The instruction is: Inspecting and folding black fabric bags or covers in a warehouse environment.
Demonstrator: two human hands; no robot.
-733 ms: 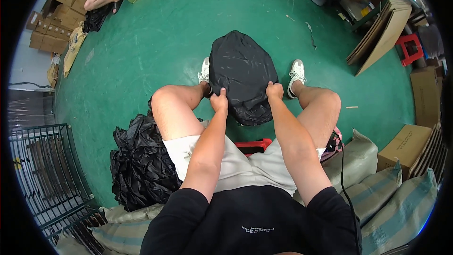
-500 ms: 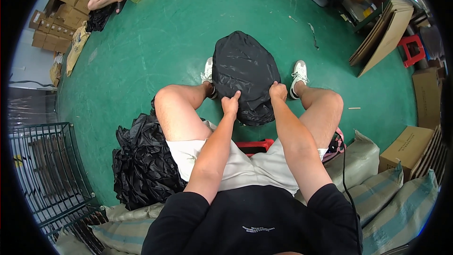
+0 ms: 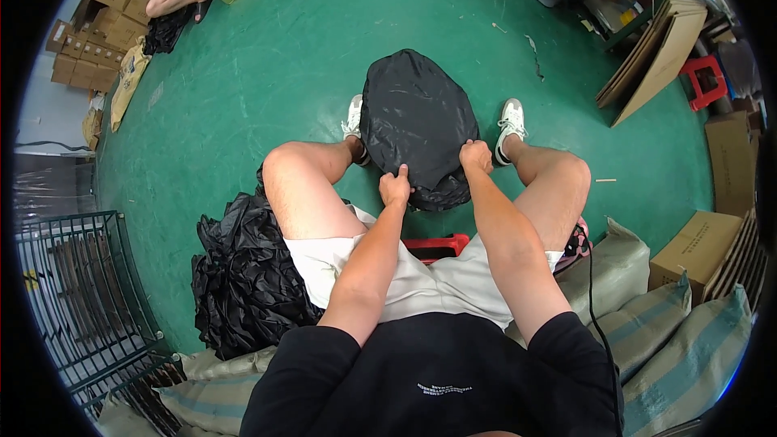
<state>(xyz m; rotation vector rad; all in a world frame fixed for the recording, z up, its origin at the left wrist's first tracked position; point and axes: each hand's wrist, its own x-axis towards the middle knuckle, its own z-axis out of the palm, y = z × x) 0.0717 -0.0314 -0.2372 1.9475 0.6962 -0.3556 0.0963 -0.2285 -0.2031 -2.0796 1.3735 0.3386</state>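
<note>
The black cover (image 3: 417, 117) is held between the white shoes (image 3: 511, 121), over the green floor (image 3: 267, 73); whether any of its weight is borne by the floor cannot be told. Its near left edge is grasped by the left hand (image 3: 395, 188), thumb laid on top, fingers mostly hidden; its right edge is gripped by the right hand (image 3: 476, 156), with the fingers curled. By its fine creases and dull sheen, a thin, soft, slightly slippery fabric is suggested, probably light and not easily harmed. A rounded outline is seen, but whether it is filled out by something inside cannot be told. The surest hold is likely offered by the bunched near edge; on the smooth top, a grip could slip. A crumpled black heap (image 3: 247, 283) is seen on the left.
</note>
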